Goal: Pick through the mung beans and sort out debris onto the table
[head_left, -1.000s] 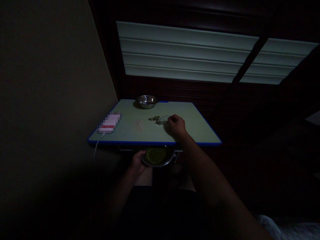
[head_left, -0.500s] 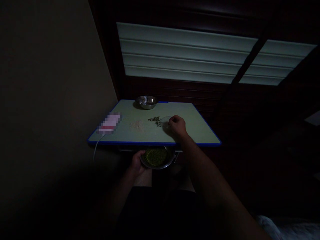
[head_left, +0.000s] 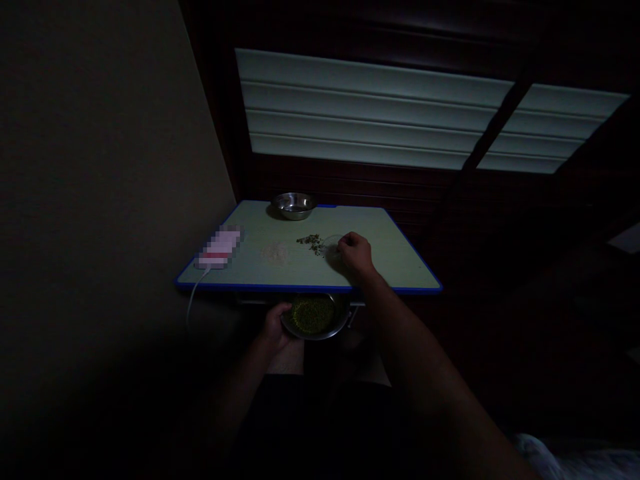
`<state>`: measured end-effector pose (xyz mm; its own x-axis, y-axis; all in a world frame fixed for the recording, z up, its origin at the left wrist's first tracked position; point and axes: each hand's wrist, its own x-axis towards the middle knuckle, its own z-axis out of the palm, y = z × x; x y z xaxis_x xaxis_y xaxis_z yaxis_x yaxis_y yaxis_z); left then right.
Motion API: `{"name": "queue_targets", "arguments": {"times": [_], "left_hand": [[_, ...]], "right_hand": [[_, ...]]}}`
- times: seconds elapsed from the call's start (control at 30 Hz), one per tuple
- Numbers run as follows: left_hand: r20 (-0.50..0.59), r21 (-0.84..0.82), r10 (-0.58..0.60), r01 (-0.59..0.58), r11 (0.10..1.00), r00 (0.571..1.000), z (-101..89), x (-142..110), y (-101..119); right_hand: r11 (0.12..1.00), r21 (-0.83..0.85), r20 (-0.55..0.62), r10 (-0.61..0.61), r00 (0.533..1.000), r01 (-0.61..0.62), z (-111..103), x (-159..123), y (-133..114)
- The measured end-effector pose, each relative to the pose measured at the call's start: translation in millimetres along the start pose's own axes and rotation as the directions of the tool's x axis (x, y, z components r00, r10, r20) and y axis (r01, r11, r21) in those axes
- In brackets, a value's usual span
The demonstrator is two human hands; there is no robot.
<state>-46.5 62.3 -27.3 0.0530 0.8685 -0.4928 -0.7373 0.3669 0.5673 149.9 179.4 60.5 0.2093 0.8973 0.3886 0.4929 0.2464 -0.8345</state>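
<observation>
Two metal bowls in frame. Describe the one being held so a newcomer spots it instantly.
Find the green table with the blue edge. Just below its near edge, the left hand grips a metal bowl. Unlike the empty bowl at the far edge, it holds green grains.

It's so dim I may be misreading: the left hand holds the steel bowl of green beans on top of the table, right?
Not quite. The head view shows the left hand holding the round steel bowl of green beans below the green, blue-edged table, at its near edge, not on top.

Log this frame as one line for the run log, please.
left hand: holds steel bowl of green beans below table edge | right hand: on tabletop beside small bean pile | empty steel bowl: far edge
</observation>
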Motion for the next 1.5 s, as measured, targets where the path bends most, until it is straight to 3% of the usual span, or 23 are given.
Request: {"name": "queue_targets", "arguments": {"times": [0.3, 0.73, 1.0, 1.27, 1.5], "left_hand": [[0.023, -0.031, -0.008, 0.008, 0.999, 1.000, 0.1, 2.3, -1.4], [0.016, 0.003, -0.008, 0.008, 1.000, 1.000, 0.5, 2.3, -0.7], [0.015, 0.001, -0.016, 0.016, 1.000, 1.000, -1.4, 3.3, -1.1], [-0.006, 0.003, 0.011, -0.011, 1.000, 1.000, 2.4, 1.4, -0.6], [-0.002, 0.020, -0.002, 0.002, 1.000, 1.000, 0.4, 2.8, -0.9]], "right_hand": [[0.998, -0.036, -0.035, 0.054, 0.998, -0.055, -4.2, -2.0, -6.0], [0.997, -0.038, 0.030, 0.067, 0.997, -0.066, 0.1, -1.5, 1.3], [0.993, -0.101, -0.058, 0.055, 0.997, -0.061, -1.9, -1.5, -3.2], [1.000, -0.016, 0.012, 0.010, 1.000, -0.010, 0.1, -2.1, -1.7], [0.999, -0.028, -0.013, 0.030, 0.999, -0.030, -1.9, -3.5, -5.7]]}}
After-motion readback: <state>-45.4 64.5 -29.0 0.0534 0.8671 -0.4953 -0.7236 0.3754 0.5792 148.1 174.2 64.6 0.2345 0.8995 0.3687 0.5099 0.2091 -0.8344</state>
